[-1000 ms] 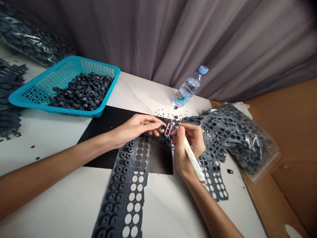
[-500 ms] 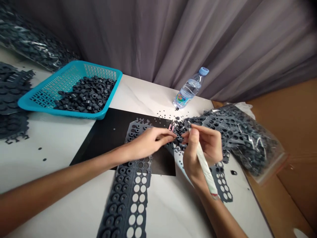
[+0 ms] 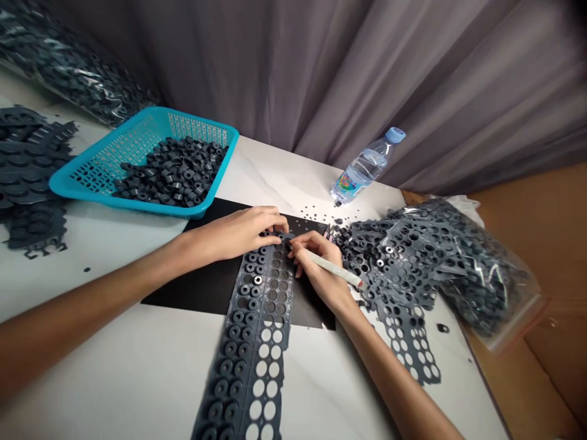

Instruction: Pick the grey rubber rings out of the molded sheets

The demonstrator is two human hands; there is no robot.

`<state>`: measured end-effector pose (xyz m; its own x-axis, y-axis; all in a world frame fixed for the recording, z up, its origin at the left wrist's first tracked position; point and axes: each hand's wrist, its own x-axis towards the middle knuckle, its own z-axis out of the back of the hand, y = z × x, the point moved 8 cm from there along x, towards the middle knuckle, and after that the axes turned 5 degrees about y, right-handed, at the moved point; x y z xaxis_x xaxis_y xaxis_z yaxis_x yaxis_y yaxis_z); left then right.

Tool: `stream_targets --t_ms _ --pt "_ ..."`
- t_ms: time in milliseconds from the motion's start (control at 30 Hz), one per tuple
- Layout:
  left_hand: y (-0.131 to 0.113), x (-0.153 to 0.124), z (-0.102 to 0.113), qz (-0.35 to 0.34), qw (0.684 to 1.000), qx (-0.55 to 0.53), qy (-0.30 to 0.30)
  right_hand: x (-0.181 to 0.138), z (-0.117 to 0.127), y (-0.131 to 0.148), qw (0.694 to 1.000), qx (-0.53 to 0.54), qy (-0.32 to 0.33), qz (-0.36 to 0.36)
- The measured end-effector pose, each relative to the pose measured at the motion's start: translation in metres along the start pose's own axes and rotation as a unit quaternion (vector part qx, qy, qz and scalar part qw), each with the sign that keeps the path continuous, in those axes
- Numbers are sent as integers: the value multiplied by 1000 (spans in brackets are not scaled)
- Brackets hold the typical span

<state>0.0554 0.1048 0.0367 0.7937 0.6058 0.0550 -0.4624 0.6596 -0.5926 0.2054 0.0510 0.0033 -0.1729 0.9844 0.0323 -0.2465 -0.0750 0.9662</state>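
Both hands have shifted onto the floppy dark-grey punched rubber strip (image 3: pixel 257 318): left hand (image 3: pixel 243 232) flat, pinning its top edge, right hand (image 3: pixel 316 269) gripping a white-wrapped pick (image 3: pixel 332 269).

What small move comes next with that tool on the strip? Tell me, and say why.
Probably press the white tool in the right hand onto the nearest ring left in the grey strip: its tip sits at the strip's top end, the left hand pins that end, and rings remain.

Open white tabletop (image 3: pixel 137 360) lies left of the long grey punched rubber strip (image 3: pixel 250 342). Behind, the turquoise perforated plastic basket (image 3: pixel 137 137) blocks the left; the clear plastic water bottle (image 3: pixel 364 168) stands back right. Right, a heap of spent grey rubber sheets (image 3: pixel 403 263) crowds in.
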Motion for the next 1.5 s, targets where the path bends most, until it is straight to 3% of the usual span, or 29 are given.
stream_targets --t_ms 200,567,900,933,1000,1067,1133,1233,1333,1400,1500 --pt "-2 3 -7 -34 999 20 -2 1 -1 -3 1000 -6 11 -4" --pt "-5 2 -6 -35 999 25 -9 1 -2 -5 1000 -24 6 -5" --pt "-23 -4 -17 -116 978 165 -48 2 -2 -1 997 -82 -4 13" --pt "-24 -5 -15 -116 980 145 -72 1 -2 2 995 -93 -6 22" --pt "-18 -9 4 -72 981 51 -173 0 -2 5 993 -108 -11 38" --pt "-4 -19 32 11 951 -93 -296 0 -3 4 993 -110 -14 37" --pt "5 -24 47 63 911 -235 -333 0 -3 1 995 -97 -13 22" --pt "-1 -23 38 90 874 -409 -246 0 0 -5 999 -45 -24 -1" --pt "-4 -32 5 136 819 -532 -170 -3 6 -3 999 -11 -53 7" --pt "-3 -38 -17 157 788 -580 -136 -6 9 1 997 -16 -72 20" --pt "-1 -40 -37 158 772 -608 -94 -10 15 7 992 -46 -109 34"
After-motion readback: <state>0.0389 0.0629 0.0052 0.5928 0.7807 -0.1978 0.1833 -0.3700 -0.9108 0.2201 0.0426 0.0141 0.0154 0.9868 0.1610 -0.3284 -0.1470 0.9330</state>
